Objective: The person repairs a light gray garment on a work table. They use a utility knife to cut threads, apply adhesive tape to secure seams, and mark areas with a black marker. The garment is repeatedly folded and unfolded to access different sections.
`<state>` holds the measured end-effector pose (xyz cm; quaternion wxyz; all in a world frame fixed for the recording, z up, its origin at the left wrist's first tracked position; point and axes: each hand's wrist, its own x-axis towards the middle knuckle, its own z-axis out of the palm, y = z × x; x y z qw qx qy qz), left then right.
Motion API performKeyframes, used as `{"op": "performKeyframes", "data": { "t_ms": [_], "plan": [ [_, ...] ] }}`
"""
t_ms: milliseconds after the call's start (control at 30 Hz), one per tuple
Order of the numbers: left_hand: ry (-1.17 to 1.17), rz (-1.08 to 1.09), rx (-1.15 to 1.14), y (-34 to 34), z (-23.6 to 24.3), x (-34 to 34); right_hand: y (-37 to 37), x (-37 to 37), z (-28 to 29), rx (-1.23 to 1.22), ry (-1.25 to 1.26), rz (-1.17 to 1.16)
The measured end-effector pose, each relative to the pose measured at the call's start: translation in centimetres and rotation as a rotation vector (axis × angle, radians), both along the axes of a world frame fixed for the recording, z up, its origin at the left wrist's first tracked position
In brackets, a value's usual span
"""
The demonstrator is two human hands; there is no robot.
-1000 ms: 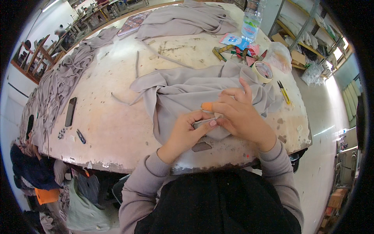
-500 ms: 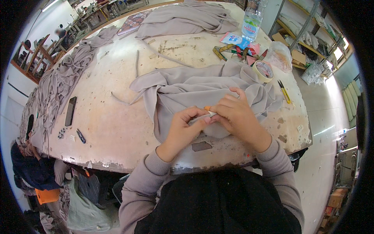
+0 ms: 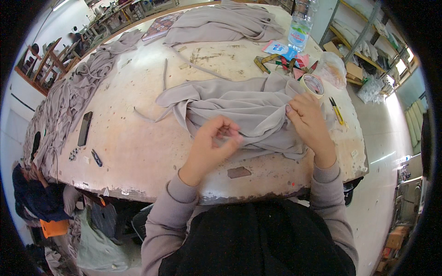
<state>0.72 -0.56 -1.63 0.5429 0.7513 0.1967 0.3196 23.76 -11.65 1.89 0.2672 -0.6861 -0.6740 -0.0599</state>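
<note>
A grey-beige piece of fabric, softly folded and with thin straps, lies bunched on the table in front of me. At its right side my right hand is closed, pinching the cloth's edge between thumb and fingers and drawing a fold taut. My left hand hovers at the near edge of the fabric. Its fingers are curved with a gap between them and the thumb, slightly blurred, and nothing shows in them.
To the right lie a tape roll, a yellow-and-black cutter, scissors and a water bottle. On the left are a phone, small thread snips and piled fabric. More fabric sits at the back.
My hands were together pinching a small bit of fabric at the middle. Now they are apart: the right has moved right with the cloth's edge, and the left has let go.
</note>
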Motion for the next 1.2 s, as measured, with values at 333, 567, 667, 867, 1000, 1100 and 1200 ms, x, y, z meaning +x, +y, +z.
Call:
{"op": "performKeyframes", "data": {
  "t_ms": [333,567,667,867,1000,1100,1200],
  "plan": [
    [0.171,0.005,0.432,-2.4,-1.6,2.2,0.6,-3.8,-0.7,0.016,0.267,0.176],
    [-0.135,-0.087,-0.034,-1.4,-2.3,1.6,0.5,-3.5,-0.6,-0.007,0.357,0.180],
    [-0.154,-0.022,0.030,-1.6,-1.6,1.2,0.3,-4.0,-0.5,0.002,0.469,0.282],
    [-0.101,0.154,0.045,0.4,0.0,0.1,-0.9,-3.4,0.4,0.178,1.206,0.046],
    [-0.123,0.101,-0.147,1.0,0.2,-0.5,-0.9,-2.1,0.2,0.126,1.172,0.141],
    [-0.184,0.080,-0.182,0.7,0.2,-0.3,-0.6,-1.9,-0.4,0.140,1.198,0.075],
    [-0.241,-0.062,-0.127,0.6,0.7,-0.7,-0.4,-1.6,-0.8,0.193,1.329,0.037]
  ]
}}
